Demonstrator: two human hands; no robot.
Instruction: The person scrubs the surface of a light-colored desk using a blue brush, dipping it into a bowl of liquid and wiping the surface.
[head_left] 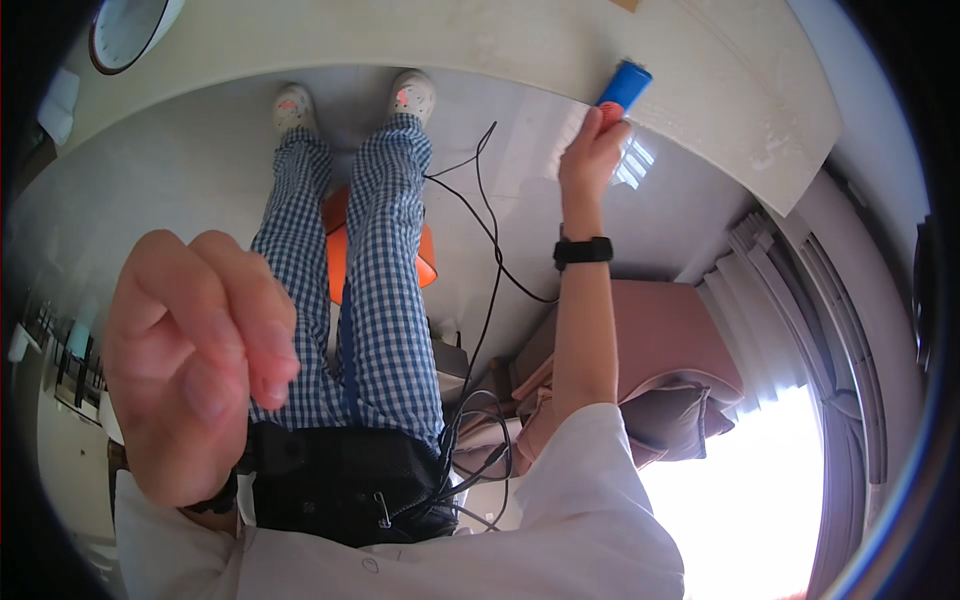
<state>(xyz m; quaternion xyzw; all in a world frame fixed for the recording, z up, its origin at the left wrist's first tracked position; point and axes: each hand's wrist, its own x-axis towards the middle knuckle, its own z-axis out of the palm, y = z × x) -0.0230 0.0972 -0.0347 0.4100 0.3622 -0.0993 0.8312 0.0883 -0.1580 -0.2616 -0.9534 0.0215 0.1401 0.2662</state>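
My right hand (pixel 592 155) reaches out to the edge of the pale table (pixel 440 38) at the upper right. Its fingers close around the coral-red ridged end of a short cylinder (pixel 626 86), whose blue body points away from me over the tabletop. What kind of thing this is, I cannot tell. Large and close in the lower left, my left hand (pixel 200 350) is raised with fingers bent and the thumb against them. Nothing shows between those fingers. Dark bands circle both wrists.
A round white dish with a dark rim (pixel 125 35) stands at the table's far left. Black cables (pixel 490 250) loop from a black bag (pixel 340 480) at my waist. An orange seat (pixel 428 265) shows behind my legs; a pink sofa (pixel 660 330) and curtains (pixel 775 290) are at right.
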